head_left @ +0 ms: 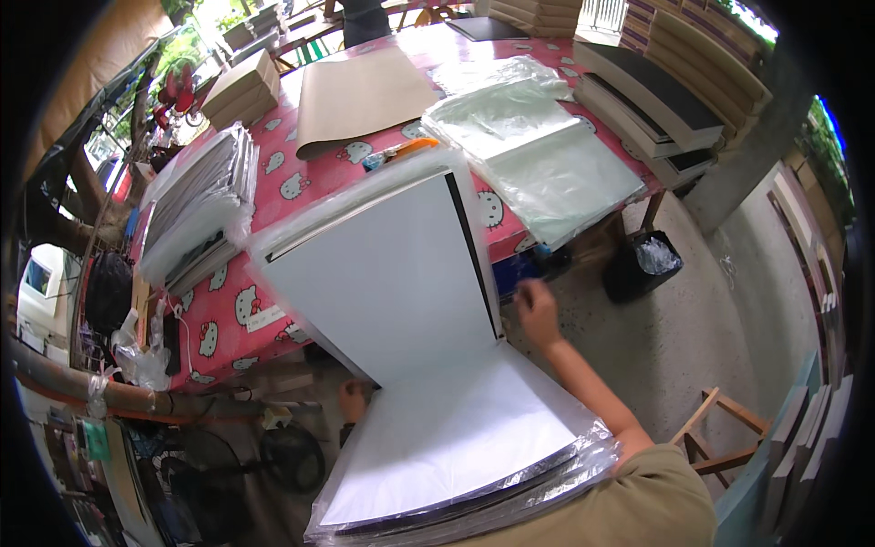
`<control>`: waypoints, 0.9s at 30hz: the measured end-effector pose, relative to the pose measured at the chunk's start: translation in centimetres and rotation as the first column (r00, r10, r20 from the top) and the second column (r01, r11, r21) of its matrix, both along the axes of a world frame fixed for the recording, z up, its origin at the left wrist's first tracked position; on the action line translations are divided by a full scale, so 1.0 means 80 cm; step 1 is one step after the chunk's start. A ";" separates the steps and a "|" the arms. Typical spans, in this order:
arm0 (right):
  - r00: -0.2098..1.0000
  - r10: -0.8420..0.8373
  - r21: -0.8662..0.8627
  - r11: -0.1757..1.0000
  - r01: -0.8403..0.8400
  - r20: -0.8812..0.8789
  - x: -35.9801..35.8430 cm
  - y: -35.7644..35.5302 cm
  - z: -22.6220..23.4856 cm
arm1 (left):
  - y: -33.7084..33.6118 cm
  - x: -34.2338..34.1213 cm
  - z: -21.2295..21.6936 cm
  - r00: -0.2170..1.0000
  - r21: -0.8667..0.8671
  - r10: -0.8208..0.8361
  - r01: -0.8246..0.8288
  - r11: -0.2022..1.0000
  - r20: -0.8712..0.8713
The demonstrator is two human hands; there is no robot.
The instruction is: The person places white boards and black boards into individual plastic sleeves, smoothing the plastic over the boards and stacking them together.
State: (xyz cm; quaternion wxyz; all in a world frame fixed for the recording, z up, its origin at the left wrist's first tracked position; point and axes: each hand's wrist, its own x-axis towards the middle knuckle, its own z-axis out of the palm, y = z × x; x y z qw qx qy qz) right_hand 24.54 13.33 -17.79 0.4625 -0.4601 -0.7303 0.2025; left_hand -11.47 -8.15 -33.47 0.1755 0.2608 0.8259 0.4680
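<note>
White board [392,273] in a clear plastic sleeve stands tilted between both hands, its long axis running from the person up onto the surface's near edge [273,319]. Right hand [536,310] curls closed near its right edge; left hand [354,399] grips the lower left corner, nearer the bagged stack [456,474] below.

The white board [387,273] looks smooth and matt, with a thin black edge, and it sits in a clear, glossy plastic sleeve [583,456] that crinkles at the lower corner. The surface [273,173] wears a pink printed cloth. On it lie a sheet of matt brown paper [360,96] and slack, shiny clear plastic bags [538,150]. The floor [674,319] is rough grey concrete.
</note>
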 end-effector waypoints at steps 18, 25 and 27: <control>0.813 0.040 0.088 0.990 -0.111 0.581 0.072 0.150 0.126 | -0.076 -0.016 0.105 0.938 0.057 -0.062 0.046 0.997 0.341; 0.958 0.255 -0.478 0.863 -0.163 0.135 0.101 0.224 0.148 | -0.053 -0.019 0.172 0.936 0.206 -0.119 0.052 0.977 0.331; 0.951 -0.056 -0.259 0.965 -0.027 -0.305 0.138 0.273 0.119 | -0.031 -0.022 0.201 0.925 0.286 -0.185 0.088 0.954 0.332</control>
